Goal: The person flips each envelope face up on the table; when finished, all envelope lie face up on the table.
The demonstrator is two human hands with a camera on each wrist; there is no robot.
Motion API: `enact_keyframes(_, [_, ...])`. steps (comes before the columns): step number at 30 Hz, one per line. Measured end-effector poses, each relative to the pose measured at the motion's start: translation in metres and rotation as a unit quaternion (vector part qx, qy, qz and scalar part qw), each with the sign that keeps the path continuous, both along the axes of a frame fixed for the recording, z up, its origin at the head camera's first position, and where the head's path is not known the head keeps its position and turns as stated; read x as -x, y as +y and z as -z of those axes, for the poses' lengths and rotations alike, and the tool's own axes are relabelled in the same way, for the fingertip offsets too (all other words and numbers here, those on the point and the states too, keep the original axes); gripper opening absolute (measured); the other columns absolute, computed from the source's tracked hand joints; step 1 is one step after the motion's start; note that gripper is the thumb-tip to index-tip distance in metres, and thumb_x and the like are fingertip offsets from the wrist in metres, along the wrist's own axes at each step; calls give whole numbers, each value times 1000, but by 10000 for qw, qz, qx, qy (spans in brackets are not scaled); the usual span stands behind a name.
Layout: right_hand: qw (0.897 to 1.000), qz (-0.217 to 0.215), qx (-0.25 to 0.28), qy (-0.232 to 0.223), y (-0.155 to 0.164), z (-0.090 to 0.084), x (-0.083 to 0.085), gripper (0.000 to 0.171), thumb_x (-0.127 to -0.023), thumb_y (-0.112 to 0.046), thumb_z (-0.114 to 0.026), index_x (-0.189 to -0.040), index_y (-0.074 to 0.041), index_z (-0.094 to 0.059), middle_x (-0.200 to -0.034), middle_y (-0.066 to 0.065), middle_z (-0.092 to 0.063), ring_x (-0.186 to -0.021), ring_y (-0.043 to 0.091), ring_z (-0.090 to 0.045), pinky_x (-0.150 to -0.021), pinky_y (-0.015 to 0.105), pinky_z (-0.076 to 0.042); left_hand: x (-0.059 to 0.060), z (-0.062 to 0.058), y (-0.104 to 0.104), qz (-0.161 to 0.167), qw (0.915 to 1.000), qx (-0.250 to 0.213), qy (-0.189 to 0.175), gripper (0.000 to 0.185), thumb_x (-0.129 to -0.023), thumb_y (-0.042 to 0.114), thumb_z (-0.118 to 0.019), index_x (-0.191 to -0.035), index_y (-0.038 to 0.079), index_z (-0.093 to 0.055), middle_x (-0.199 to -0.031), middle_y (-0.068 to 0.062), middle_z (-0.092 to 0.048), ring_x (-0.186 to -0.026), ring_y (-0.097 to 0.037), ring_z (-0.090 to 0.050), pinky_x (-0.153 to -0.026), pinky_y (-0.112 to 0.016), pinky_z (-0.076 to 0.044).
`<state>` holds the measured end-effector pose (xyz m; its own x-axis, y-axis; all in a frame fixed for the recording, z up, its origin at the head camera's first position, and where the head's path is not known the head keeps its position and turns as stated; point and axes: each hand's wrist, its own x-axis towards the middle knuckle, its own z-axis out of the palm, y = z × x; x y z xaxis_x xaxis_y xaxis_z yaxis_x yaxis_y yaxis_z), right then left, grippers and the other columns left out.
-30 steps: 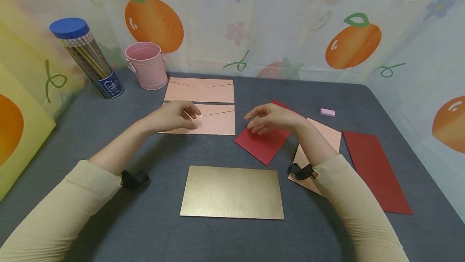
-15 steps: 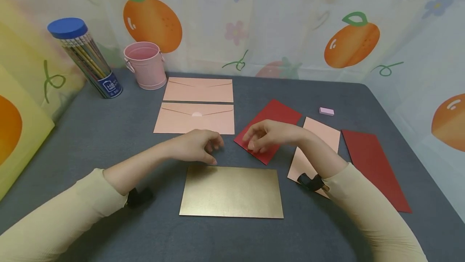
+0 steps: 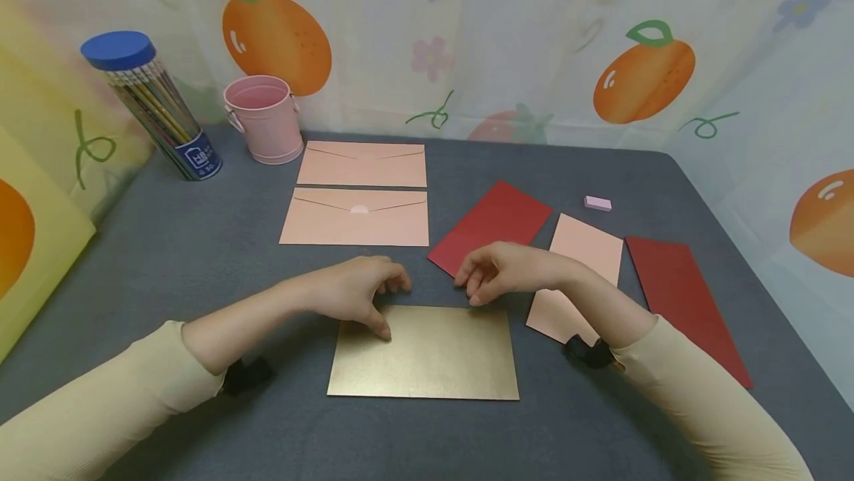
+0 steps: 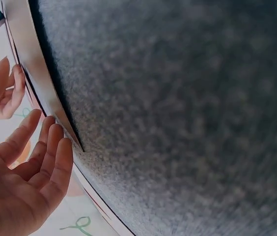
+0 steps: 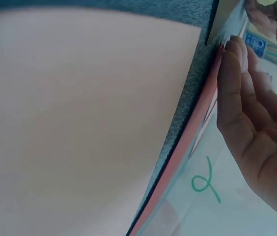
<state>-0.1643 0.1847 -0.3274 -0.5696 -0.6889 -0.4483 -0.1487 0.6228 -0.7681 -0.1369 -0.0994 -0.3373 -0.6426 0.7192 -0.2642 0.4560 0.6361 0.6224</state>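
gold card [image 3: 427, 355] – both hands, left [image 3: 356, 292] and right [image 3: 507, 270], loose-fingered at its far edge.

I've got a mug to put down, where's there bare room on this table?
Bare grey felt lies left of the gold card, below the pencil tube and pink bucket, and along the near edge. The right side is crowded with the red envelope, pink sheet and dark red sheet.

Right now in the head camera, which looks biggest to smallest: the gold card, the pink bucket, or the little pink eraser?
1. Gold card, largest, though it lies nearest the camera.
2. Pink bucket, farther back.
3. Pink eraser, smallest by far.
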Motion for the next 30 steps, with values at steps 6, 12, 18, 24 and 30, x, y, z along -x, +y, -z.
enact_keyframes(6, [9994,-101,-236,234,5,0,-8,34,-83,-15,-78,-114,-6,-66,-98,5,-70,-90,12,-66,-83,27,-55,-2,3,-2,65,9998,80,175,57,-66,22,-91,-113,8,-63,-106,-6,-61,-100,-18,-56,-87,-29,-49])
enact_keyframes(12, [9975,-219,-406,532,6,2,-13,35,-77,-14,-83,-108,-9,-67,-93,6,-65,-84,13,-60,-72,24,-53,-3,3,-4,59,9994,210,259,53,-62,22,-93,-102,10,-60,-98,-5,-57,-92,-16,-52,-81,-25,-44])
enact_keyframes(18, [9952,-338,-550,741,5,5,-16,39,-70,-14,-88,-102,-12,-66,-89,5,-59,-80,13,-56,-69,23,-50,-6,4,-5,56,9989,383,254,53,-59,23,-94,-95,12,-57,-94,-3,-54,-87,-14,-48,-75,-23,-41])
enact_keyframes(24, [9889,-531,-780,1148,2,8,-19,39,-67,-14,-90,-96,-14,-64,-88,3,-58,-80,13,-54,-69,23,-49,-7,4,-4,5,9980,566,275,51,-59,22,-95,-89,12,-55,-91,-2,-51,-82,-14,-44,-68,-22,-38])
enact_keyframes(30, [9838,-595,-961,1390,-2,7,-20,37,-67,-12,-90,-91,-14,-62,-87,2,-58,-81,13,-53,-71,23,-49,-8,3,-4,-9,9974,647,329,51,-59,23,-95,-87,11,-53,-90,-2,-50,-81,-14,-43,-66,-22,-37])
